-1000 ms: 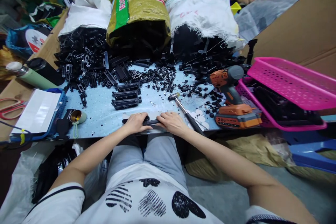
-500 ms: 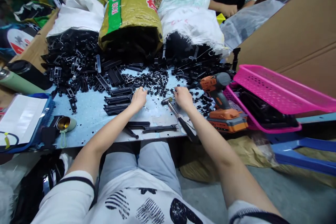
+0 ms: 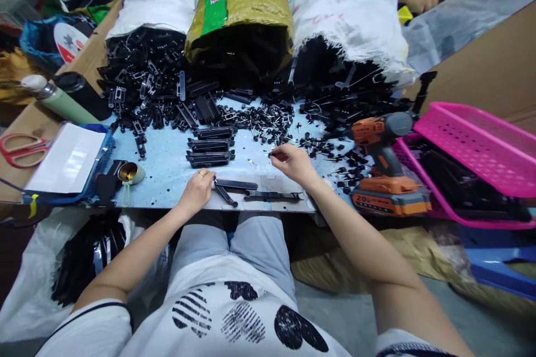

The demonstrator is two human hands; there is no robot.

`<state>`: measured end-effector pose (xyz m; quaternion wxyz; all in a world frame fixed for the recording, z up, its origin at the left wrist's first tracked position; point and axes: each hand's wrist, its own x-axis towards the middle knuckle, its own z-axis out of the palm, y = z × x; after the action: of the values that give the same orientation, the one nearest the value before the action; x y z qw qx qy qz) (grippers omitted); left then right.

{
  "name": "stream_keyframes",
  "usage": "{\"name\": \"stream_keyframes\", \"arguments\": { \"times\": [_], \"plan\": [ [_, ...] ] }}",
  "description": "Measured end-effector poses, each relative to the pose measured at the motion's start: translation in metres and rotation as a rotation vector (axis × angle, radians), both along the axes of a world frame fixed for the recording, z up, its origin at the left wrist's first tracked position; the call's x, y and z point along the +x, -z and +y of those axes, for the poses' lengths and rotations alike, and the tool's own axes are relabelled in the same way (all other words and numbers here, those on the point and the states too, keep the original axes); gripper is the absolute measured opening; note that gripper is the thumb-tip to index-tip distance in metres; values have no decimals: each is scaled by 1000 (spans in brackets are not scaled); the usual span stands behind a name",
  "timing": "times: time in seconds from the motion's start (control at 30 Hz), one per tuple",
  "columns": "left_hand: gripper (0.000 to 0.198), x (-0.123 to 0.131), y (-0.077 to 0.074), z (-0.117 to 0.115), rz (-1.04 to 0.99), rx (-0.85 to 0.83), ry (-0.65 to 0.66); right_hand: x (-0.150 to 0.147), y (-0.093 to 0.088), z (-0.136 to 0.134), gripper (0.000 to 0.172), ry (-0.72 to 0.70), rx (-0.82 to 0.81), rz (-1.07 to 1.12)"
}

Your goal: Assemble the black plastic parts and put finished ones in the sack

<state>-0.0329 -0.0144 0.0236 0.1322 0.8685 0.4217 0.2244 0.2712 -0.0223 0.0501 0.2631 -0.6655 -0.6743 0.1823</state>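
Note:
My left hand [image 3: 197, 188] is closed at the front edge of the blue table, its fingertips at the end of a black bar part [image 3: 237, 184]. My right hand [image 3: 291, 163] pinches a small black piece [image 3: 271, 154] above the table's middle. Between and behind the hands lie stacked black assemblies [image 3: 210, 146] and a heap of small black-headed screws [image 3: 272, 120]. A dark flat tool [image 3: 274, 196] lies along the front edge. What my left fingertips grip is too small to name.
An orange cordless drill [image 3: 383, 162] and pink baskets [image 3: 473, 148] are on the right. Sacks [image 3: 247, 5] spill black parts at the back. A cup [image 3: 130, 172], bottles [image 3: 69, 103] and scissors [image 3: 25, 149] stand or lie left. Another person's hand [image 3: 422, 0] shows at top right.
The view has shifted, so the table appears further right. My left hand has moved down and left to the bar parts. The hammer near my right hand is no longer visible.

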Motion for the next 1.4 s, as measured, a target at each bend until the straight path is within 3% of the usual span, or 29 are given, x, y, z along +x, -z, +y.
{"name": "stream_keyframes", "arguments": {
  "times": [0.1,0.2,0.3,0.47,0.6,0.7,0.77,0.83,0.9,0.97,1.07,1.13,1.27,1.4],
  "plan": [
    [33,6,-1,-2,55,44,24,-19,0,-19,21,-57,-31,151],
    [35,7,1,-5,97,81,57,-29,6,-33,20,-121,-53,166],
    [33,5,8,-6,56,170,85,-30,13,-40,20,-191,-33,121],
    [29,1,25,-2,-102,339,248,-30,15,-45,21,-338,153,-42],
    [30,-1,33,8,-205,339,276,-32,23,-47,23,-443,174,-182],
    [30,-2,29,12,-159,306,313,-30,35,-51,26,-463,188,-154],
    [27,-2,23,6,-111,295,205,-29,39,-55,27,-453,217,-123],
    [28,0,17,-7,-54,259,-24,-36,38,-55,28,-438,245,-125],
    [33,7,13,-26,45,149,-246,-52,34,-50,33,-451,272,-133],
    [35,19,11,-45,177,-33,-370,-76,33,-41,42,-520,283,-109],
    [33,41,13,-59,303,-293,-418,-107,42,-26,48,-620,222,-32],
    [31,53,14,-59,297,-386,-442,-115,51,-20,47,-607,184,44],
    [36,62,16,-52,277,-465,-483,-112,60,-21,48,-573,170,142],
    [33,62,17,-50,300,-482,-472,-111,63,-24,48,-568,200,91]
  ]
}}
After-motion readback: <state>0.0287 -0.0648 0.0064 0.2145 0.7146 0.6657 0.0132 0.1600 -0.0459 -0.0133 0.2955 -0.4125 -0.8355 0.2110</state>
